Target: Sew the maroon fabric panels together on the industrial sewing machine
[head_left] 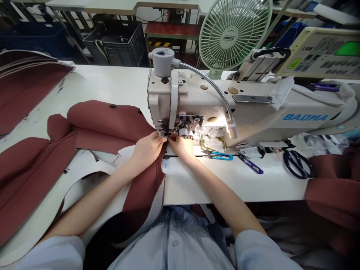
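My left hand (146, 150) lies on reddish-brown material (107, 123) right at the presser foot (165, 133) of a white sewing machine (253, 108), fingers curled and pinching the fabric edge. From the right, my right hand (180, 145) meets it with fingertips pinched on the same edge beside the needle. A strip of the brown material (143, 187) with a pale backing runs from the needle down over the table's front edge toward my lap.
More brown pieces lie at left (22, 86) and at far right (334, 191). Blue-handled snips (222, 155), purple snips (251, 165) and dark scissors (298, 165) rest on the table right of my hands. A green fan (233, 28) and a control panel (323, 52) stand behind the machine.
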### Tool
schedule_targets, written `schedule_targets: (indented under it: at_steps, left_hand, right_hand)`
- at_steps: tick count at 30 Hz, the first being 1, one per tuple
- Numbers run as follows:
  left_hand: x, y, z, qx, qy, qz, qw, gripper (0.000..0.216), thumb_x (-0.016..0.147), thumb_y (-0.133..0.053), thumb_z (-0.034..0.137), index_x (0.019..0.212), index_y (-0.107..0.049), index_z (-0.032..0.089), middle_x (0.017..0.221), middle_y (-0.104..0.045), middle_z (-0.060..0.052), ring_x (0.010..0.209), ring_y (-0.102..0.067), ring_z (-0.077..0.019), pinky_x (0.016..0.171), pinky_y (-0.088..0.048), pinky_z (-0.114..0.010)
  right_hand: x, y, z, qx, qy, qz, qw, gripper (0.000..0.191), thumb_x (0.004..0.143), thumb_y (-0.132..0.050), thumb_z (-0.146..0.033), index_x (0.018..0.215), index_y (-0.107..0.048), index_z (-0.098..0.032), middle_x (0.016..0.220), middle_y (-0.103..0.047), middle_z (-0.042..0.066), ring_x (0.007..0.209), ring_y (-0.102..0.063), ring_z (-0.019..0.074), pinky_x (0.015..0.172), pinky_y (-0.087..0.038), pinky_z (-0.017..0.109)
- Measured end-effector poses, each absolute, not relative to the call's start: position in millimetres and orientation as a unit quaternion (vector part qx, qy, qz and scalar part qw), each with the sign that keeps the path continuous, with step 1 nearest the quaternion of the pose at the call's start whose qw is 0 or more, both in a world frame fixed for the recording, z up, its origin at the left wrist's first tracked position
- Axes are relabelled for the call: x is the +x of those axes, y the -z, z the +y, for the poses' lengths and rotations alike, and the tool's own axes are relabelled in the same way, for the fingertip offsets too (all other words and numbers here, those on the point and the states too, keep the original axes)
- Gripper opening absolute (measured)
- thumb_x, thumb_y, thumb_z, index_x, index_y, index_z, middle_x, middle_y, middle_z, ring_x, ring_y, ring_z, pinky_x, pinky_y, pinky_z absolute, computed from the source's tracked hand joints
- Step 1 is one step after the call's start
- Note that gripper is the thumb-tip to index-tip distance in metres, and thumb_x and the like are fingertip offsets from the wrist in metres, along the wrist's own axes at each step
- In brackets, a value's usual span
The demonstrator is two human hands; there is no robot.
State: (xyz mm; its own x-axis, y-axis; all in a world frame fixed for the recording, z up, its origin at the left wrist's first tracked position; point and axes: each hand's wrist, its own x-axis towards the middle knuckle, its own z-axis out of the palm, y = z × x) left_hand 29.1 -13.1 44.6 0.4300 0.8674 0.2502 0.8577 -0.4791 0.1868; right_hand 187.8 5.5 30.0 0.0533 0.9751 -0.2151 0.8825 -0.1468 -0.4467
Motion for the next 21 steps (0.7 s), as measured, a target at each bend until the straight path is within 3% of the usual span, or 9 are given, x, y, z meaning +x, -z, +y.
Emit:
schedule_targets:
  at_steps: [10, 17, 21]
  left_hand:
    - [30.5, -47.0, -18.3, 0.843, -0.077, 0.522, 0.103, 0.029, 0.098, -0.043, 0.019, 0.113, -0.068, 0.019, 0.111, -0.065, -0.008, 0.089, -0.066, -0.0224, 0.07, -0.047, -0.03]
    - [33.0, -44.7, -19.4, 0.846, -0.06, 0.524, 0.082, 0.03, 0.098, -0.039, 0.021, 0.109, -0.067, 0.019, 0.102, -0.064, -0.008, 0.079, -0.063, -0.0205, 0.064, -0.043, -0.029]
    - [33.3, -39.5, -20.4, 0.85, -0.031, 0.519, 0.088, 0.029, 0.097, -0.039, 0.018, 0.106, -0.067, 0.018, 0.107, -0.062, -0.009, 0.079, -0.063, -0.0201, 0.064, -0.043, -0.029]
  right_hand:
    - [186.4, -24.4, 1.2, -0.708, -0.187, -0.671, 0.115, 0.029, 0.095, -0.045, -0.034, 0.101, -0.071, -0.023, 0.096, -0.073, 0.006, 0.086, -0.068, 0.022, 0.072, -0.046, 0.028]
    - [184.2, -24.0, 0.3, -0.706, -0.178, -0.677, 0.106, 0.029, 0.096, -0.045, -0.033, 0.099, -0.071, -0.022, 0.09, -0.073, 0.007, 0.081, -0.068, 0.0219, 0.07, -0.045, 0.028]
    - [186.1, -25.9, 1.2, -0.688, -0.159, -0.703, 0.079, 0.03, 0.098, -0.042, -0.031, 0.103, -0.07, -0.02, 0.092, -0.073, 0.008, 0.081, -0.068, 0.0228, 0.069, -0.045, 0.028]
